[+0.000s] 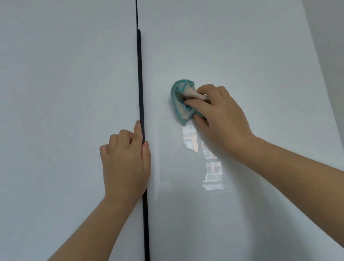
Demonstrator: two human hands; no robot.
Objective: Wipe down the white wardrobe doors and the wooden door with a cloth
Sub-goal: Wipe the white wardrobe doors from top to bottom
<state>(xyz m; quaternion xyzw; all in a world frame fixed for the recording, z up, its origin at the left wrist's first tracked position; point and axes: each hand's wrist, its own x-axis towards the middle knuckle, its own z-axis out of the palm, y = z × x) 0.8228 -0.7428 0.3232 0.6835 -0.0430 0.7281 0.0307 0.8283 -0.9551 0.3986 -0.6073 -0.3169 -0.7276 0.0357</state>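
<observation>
A person's right hand (220,118) presses a bunched teal-and-cream cloth (183,103), fingers clamped on it, against the glossy right wardrobe door (242,41), just above a bright window reflection (210,169); the left hand (126,164) curls its fingers around the black vertical handle strip (140,79) at the edge of the left wardrobe door (49,92); no lettering is visible anywhere

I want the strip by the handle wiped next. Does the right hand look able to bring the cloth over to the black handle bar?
Probably yes. The right hand presses the cloth on the same door panel, with bare surface between it and the handle bar. Lower down, the left hand grips that bar.
</observation>
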